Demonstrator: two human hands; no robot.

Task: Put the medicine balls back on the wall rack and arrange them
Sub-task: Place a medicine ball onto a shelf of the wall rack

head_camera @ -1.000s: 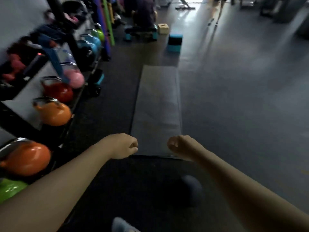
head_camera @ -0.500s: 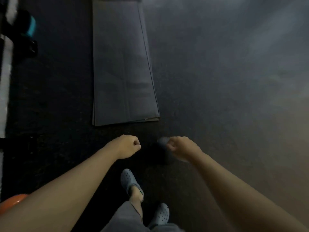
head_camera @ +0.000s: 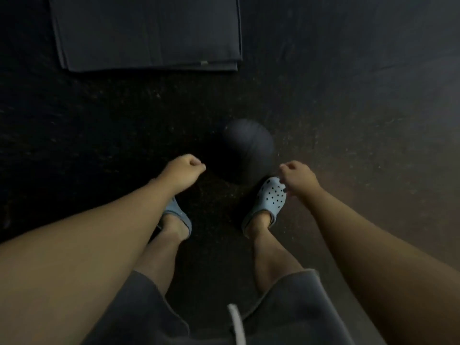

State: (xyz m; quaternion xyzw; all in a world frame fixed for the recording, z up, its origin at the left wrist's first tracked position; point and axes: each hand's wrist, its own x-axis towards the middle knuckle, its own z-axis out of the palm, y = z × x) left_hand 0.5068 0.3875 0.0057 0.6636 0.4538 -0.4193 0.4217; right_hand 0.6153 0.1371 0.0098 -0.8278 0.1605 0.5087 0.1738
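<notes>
Medicine ball [head_camera: 247, 148]: dark, matt, smooth skin. Floor [head_camera: 348, 108]: dark, rough, speckled, rubber-like. Mat [head_camera: 146, 31] at 12 o'clock: grey, matt, smooth, layered edges. Clogs [head_camera: 270, 199]: pale blue perforated plastic-like foam. Shorts [head_camera: 293, 307]: grey matt cloth.

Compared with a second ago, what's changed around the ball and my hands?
The view tipped from the kettlebell rack down to the floor. The dark medicine ball now lies just ahead of both feet. The left hand and right hand have lowered beside it, still loosely curled, holding nothing. The folded mat stays put.

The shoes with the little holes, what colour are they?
Light blue. The head view shows the right shoe best, by the dark medicine ball.
</notes>
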